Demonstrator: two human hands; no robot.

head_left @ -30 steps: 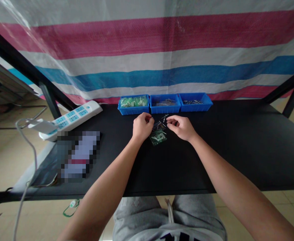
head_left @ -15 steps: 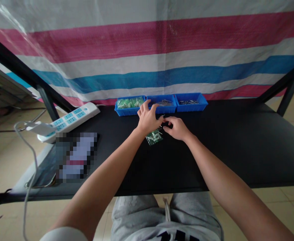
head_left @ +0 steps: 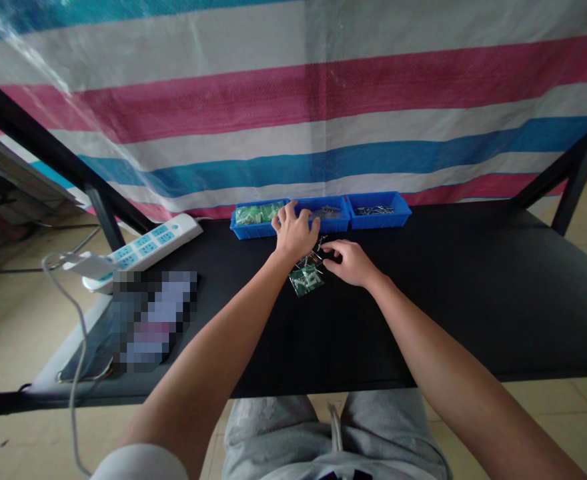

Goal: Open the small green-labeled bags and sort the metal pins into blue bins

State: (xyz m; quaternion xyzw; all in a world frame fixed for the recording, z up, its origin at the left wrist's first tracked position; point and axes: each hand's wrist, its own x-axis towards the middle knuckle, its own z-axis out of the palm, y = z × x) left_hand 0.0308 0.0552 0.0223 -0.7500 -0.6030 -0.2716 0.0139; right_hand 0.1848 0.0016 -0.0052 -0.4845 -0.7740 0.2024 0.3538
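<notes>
1. The left hand (head_left: pixel 295 232) is stretching out just beyond the green packet (head_left: pixel 306 283), palm down, its fingers spreading apart towards the left bin (head_left: pixel 255 231) and middle bin (head_left: pixel 334 225).
2. The right hand (head_left: pixel 349 262) is curling inwards just right of the packet, thumb and forefinger standing slightly apart; whether they are pinching a small piece, I cannot tell.
3. The packet itself is lying flat on the black table (head_left: pixel 473 287), between the two forearms and in front of the bins; loose metal pieces (head_left: pixel 313 257) are scattering around its far edge.
4. The right bin (head_left: pixel 381 221) is sitting beyond the packet, to its right, holding metal pieces.
5. The left hand is covering parts of two bins and probably some loose pieces; its palm is facing away, and fingertip contact with the bins is staying unclear.
6. Pixelation is masking an item (head_left: pixel 161 320) well left of the packet; both forearms are running out of the frame's bottom.
</notes>
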